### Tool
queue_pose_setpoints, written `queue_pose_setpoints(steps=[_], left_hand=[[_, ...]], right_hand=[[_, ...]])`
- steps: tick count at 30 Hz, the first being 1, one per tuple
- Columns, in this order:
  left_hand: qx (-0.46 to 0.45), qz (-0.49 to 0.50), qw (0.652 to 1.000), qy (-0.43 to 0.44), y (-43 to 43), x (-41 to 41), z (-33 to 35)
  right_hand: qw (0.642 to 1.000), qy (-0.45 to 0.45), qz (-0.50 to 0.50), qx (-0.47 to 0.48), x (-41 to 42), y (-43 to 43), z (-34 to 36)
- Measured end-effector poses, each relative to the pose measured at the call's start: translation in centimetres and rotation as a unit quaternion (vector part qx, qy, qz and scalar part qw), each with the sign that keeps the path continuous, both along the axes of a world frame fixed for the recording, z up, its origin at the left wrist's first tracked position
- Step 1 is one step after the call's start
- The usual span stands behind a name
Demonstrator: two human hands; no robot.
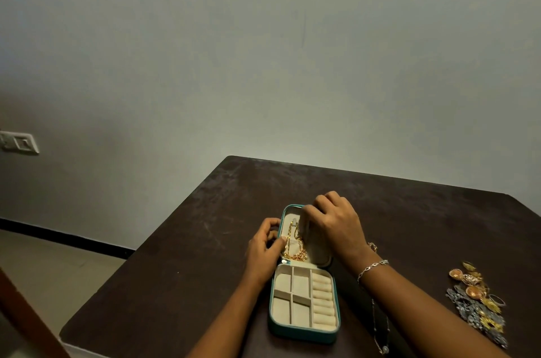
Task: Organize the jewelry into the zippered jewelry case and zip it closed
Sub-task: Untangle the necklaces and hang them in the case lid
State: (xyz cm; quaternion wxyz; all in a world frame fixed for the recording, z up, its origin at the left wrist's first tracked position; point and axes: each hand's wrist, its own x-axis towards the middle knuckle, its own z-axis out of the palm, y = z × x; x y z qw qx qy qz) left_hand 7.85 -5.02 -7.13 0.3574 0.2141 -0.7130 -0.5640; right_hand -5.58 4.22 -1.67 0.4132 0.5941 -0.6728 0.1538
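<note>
A dark brown table [205, 255] holds an open teal jewelry case [301, 335] at its centre. The right hand [330, 223] curls over the raised lid's top. The left hand [265, 249] grips the lid's left edge. A jewelry pile [477, 299] lies on the table to the right. A gold chain [294, 245] hangs inside the lid.

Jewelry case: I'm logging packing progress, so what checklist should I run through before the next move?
1. The jewelry case lies open, flat: ok.
2. The lid half holds the gold chain: ok.
3. The left hand has a pinching grip on that chain: ok.
4. The right hand grip at the lid's top: cannot tell.
5. The base compartments filled: not ok, all bare.
6. The jewelry pile packed: not ok, lies on the table.
</note>
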Motion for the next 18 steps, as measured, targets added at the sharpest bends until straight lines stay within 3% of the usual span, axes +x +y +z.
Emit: queue_pose_setpoints(steps=[4, 8, 18], left_hand=[[0.013, -0.008, 1.000, 0.009, 0.0, 0.0, 0.1], [0.014, -0.012, 1.000, 0.018, 0.0, 0.1, 0.1], [0.018, -0.015, 0.999, 0.045, 0.1, 0.3, 0.1]], right_hand=[[0.993, -0.109, -0.003, -0.037, 0.2, -0.2, 0.5], [0.978, -0.210, -0.014, -0.002, 0.1, 0.0, 0.6], [0.882, -0.463, 0.072, 0.044, -0.3, 1.4, 1.9]])
